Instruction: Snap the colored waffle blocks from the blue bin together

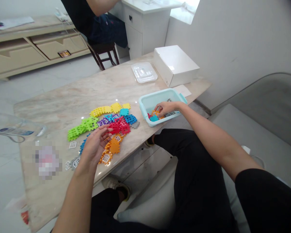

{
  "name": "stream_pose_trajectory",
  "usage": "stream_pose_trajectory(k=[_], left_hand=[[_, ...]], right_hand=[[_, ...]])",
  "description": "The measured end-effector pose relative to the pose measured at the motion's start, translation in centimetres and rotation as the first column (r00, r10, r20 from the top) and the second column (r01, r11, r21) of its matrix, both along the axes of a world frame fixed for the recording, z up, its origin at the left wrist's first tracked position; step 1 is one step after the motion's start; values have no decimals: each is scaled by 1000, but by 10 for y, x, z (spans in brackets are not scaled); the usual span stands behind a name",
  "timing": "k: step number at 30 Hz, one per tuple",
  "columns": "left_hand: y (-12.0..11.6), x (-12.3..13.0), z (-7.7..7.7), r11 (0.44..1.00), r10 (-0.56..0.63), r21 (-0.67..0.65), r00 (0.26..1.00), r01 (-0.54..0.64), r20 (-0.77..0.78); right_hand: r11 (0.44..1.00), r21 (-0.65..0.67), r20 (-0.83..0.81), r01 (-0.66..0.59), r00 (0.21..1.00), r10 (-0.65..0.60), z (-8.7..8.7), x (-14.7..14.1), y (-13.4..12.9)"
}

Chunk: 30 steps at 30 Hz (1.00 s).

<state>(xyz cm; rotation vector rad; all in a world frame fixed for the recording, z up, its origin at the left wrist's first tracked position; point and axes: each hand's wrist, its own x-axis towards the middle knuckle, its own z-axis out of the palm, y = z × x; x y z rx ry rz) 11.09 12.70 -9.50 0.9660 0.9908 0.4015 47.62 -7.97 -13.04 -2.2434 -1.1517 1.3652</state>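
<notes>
My left hand [97, 142] hovers beside the red interlocking tiles [120, 125], its fingers loosely bent and apart, with nothing visible in them. Around it are rows of yellow tiles [102, 111], green tiles [81, 128], purple tiles [103, 121], blue tiles [131, 119] and orange tiles [115, 146], some with white window inserts. Over to the right, my right hand [167, 108] reaches into a light blue plastic bin [149, 98]. Its fingers are bent around an orange tile [156, 113]; the fingertips are partly hidden. A turquoise tile [154, 118] and grey pieces [170, 114] also lie in the bin.
Behind the bin stand a white box [177, 63] and a clear plastic lid [145, 72] on the marble-patterned table [55, 97]. A clear bottle [16, 126] is at the left edge. Another person [94, 22] sits on a dark stool beyond the table.
</notes>
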Motion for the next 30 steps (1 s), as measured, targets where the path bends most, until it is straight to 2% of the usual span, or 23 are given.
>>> stream_pose_trajectory(k=[12, 17, 20, 22, 25, 30], left_hand=[[2, -1, -1, 1000, -9, 4, 1000, 9, 2], [3, 0, 0, 1000, 8, -6, 1000, -8, -16], [3, 2, 1, 1000, 9, -8, 1000, -9, -23], [2, 2, 1, 1000, 13, -2, 1000, -13, -21], [2, 3, 1, 1000, 20, 14, 1000, -20, -4], [0, -1, 1, 1000, 20, 12, 999, -21, 48]], right_hand=[[996, -45, 67, -75, 995, 78, -2, 0, 2], [999, -32, 83, -14, 996, 16, 2, 4, -3], [998, 6, 117, 59, 991, -60, 11, 10, -10], [991, 55, 70, 125, 989, -128, 18, 14, -19], [951, 181, -70, 250, 968, -241, 31, 14, -33], [804, 349, -227, 480, 876, -425, 50, -6, -34]])
